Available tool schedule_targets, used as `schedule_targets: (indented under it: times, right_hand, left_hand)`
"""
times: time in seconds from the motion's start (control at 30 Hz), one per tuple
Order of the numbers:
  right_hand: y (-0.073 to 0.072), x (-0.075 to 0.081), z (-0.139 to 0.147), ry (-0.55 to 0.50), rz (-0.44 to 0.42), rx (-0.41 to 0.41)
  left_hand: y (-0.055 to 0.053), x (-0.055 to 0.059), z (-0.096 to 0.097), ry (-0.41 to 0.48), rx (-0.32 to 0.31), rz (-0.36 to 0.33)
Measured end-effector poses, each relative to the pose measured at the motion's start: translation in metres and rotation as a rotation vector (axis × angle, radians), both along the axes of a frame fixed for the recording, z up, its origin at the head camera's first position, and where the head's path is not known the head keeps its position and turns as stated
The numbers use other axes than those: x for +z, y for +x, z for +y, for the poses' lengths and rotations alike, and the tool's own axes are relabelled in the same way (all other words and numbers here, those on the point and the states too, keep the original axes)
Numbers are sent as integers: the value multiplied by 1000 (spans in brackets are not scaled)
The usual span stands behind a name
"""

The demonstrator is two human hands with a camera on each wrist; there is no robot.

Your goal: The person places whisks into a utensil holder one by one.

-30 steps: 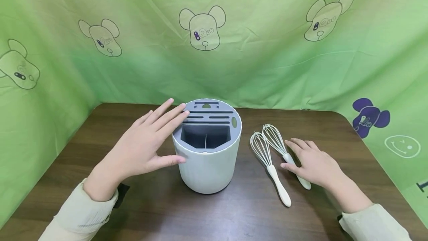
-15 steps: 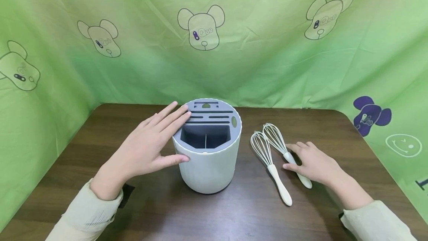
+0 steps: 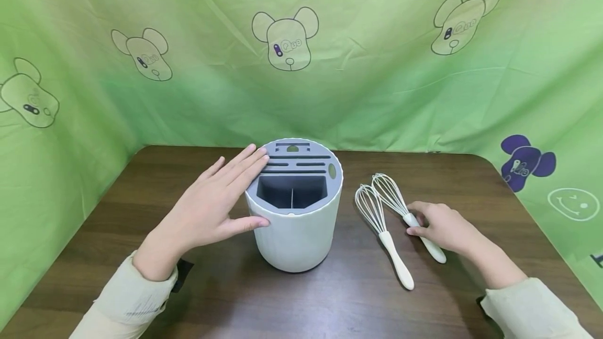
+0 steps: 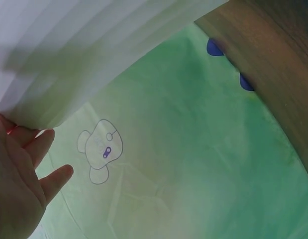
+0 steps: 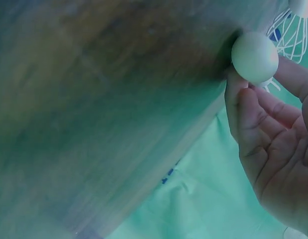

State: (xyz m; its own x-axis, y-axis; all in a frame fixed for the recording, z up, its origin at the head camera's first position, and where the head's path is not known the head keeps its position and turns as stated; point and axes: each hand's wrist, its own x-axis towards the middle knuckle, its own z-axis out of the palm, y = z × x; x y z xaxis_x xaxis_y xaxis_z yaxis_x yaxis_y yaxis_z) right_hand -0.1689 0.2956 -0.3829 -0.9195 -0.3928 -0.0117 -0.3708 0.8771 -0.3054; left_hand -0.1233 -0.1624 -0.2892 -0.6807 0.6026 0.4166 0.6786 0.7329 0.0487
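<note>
In the head view a white round utensil holder (image 3: 296, 242) with a grey slotted top stands upright mid-table. My left hand (image 3: 204, 213) rests against its left side, fingers straight on the rim and thumb at the front; the left wrist view shows the fingertips touching its white wall (image 4: 69, 55). Two whisks lie on the right. With thumb and fingers on either side, my right hand (image 3: 447, 229) pinches the handle of the farther-right whisk (image 3: 432, 249), whose handle end (image 5: 255, 57) faces the right wrist camera. The other whisk (image 3: 397, 263) lies just left, untouched.
Everything stands on a brown wooden table (image 3: 301, 313). Green cloth (image 3: 212, 93) with printed bear heads hangs behind it and at both sides. The holder's top has a divided square opening (image 3: 292, 192) and several narrow slots.
My right hand's fingers have closed in on the right whisk's handle. My left hand has moved slightly right, onto the holder's side and rim. The whisks and holder stay in place.
</note>
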Motion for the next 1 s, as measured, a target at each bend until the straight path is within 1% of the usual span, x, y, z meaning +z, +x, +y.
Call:
schedule_targets:
  times: [0.13,0.3,0.4,0.53,0.63,0.7,0.87,1.0]
  right_hand:
    - [-3,0,3,-25,-16,-8]
    - [-5,-1,6,-75,-77,-14]
    - [-5,0,6,-122,-129,-9]
    - [-5,1,8,-230,-231,11]
    - [-7,-1,10,-300,-299,25]
    - [-8,-3,11,-330,-329,32]
    - [-11,-3,11,-372,-360,34]
    - [-13,-1,9,-379,-369,24]
  left_hand:
    - [-1,-2,0,31,-23,-18]
    - [-3,-5,0,75,-65,-15]
    - [-4,-7,1,101,-85,2]
    - [-6,-11,3,146,-112,34]
    - [-8,-15,5,170,-128,67]
    - [-9,-17,5,179,-135,84]
    - [-10,-19,5,194,-143,105]
    - [-10,-20,5,207,-142,105]
